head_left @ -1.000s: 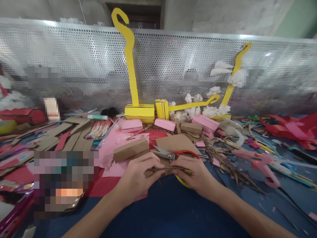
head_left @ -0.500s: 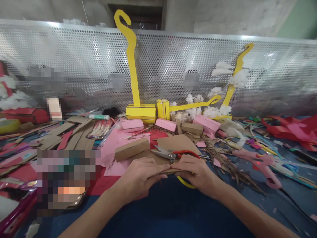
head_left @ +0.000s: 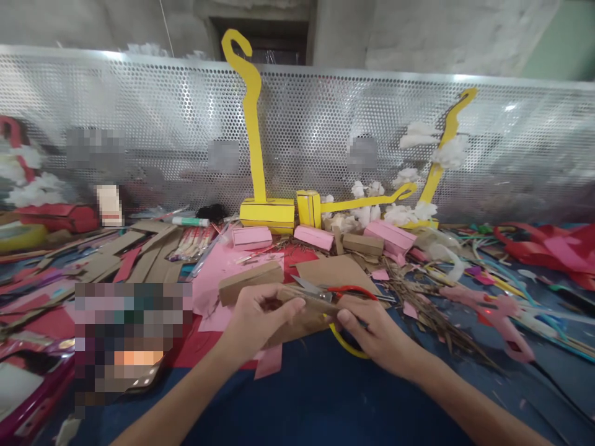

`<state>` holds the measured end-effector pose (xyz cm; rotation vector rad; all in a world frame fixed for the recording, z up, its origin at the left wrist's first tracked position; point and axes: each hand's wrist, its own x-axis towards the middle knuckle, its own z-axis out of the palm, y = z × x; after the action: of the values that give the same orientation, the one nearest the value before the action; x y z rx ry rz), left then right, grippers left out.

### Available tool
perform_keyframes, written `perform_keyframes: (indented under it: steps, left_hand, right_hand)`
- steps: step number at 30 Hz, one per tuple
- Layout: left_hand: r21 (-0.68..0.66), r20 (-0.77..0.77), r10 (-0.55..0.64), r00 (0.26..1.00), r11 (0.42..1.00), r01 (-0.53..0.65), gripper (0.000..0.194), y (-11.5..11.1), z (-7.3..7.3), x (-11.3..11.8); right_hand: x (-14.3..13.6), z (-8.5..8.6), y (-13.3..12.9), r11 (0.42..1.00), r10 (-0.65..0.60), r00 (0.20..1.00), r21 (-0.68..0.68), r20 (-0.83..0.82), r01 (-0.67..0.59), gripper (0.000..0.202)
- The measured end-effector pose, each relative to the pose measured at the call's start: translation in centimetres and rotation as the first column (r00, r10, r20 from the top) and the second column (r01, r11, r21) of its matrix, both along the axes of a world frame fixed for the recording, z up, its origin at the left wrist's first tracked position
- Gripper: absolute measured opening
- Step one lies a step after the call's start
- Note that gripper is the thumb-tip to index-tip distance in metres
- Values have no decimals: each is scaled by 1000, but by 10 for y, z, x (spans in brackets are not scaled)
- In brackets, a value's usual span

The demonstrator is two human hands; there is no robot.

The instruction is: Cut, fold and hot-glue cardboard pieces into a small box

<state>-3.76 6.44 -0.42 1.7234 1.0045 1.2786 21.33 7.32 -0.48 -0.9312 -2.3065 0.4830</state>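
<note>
A small strip of brown cardboard [head_left: 313, 304] stretches between my two hands. My left hand [head_left: 260, 316] pinches its left end, thumb on the near side. The fingers of my right hand [head_left: 372, 328] are closed on its right end. Just beyond the strip lie scissors [head_left: 356, 289] with red and yellow handles, their blades open and pointing left. A brown cardboard box shape [head_left: 251, 282] rests behind my left hand on pink paper [head_left: 209, 272]. Flat brown cardboard [head_left: 334, 271] lies behind the scissors.
Yellow hooked paper pieces [head_left: 255, 136] stand by a perforated metal barrier [head_left: 302, 136]. Small pink boxes [head_left: 251, 238] line up before them. At right are a pink glue gun [head_left: 504, 322] and twigs [head_left: 432, 310]; at left, cardboard strips [head_left: 151, 254] and a partly blurred phone [head_left: 146, 376].
The cardboard piece between my hands has turned and shows its flat face. My left thumb has moved up onto it, and my hands have opened slightly apart. The view has shifted a little.
</note>
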Motion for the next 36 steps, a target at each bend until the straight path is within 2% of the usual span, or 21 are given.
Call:
perform_keyframes:
  steps: [4, 8, 10, 12, 15, 20, 23, 27, 31, 33, 36]
  left_hand:
    - [-1, 122, -16, 992, 1000, 16, 25, 2, -4, 4]
    - [47, 203, -31, 979, 999, 22, 22, 1, 1, 7]
    - [64, 188, -20, 982, 998, 8, 23, 1, 5, 7]
    - [64, 160, -27, 987, 998, 16, 23, 0, 7, 5]
    - [-2, 111, -83, 990, 997, 83, 20, -1, 6, 3]
    - [-74, 78, -183, 980, 979, 189, 11, -7, -2, 12]
    - [-131, 70, -243, 967, 959, 250, 12, -11, -6, 18]
    - [-187, 75, -186, 980, 962, 197, 27, -12, -7, 19]
    - [-209, 59, -130, 990, 968, 140, 28, -10, -7, 17]
    - [-215, 34, -103, 994, 971, 108, 28, -9, -7, 16]
    - [-221, 25, -78, 997, 972, 82, 30, -8, -9, 16]
  right_hand:
    - [-3, 1, -4, 999, 43, 997, 28, 60, -44, 46]
    - [-5, 1, -7, 996, 60, 993, 58, 102, -66, 46]
    - [-3, 1, -4, 999, -30, 996, 33, 85, 28, 46]
    - [3, 0, 3, 982, -188, 979, 24, 76, 187, 42]
    - [12, -4, 14, 933, -359, 920, 77, 160, 350, 24]
    - [18, -9, 21, 926, -378, 899, 96, 221, 366, 16]
    - [17, -6, 19, 938, -343, 903, 45, 259, 344, 14]
    - [18, -1, 14, 947, -289, 909, -52, 300, 318, 24]
    - [15, -1, 9, 957, -252, 916, -63, 310, 285, 36]
    - [13, -3, 9, 950, -275, 906, -52, 322, 307, 32]
    - [12, -5, 13, 917, -379, 877, -7, 295, 399, 25]
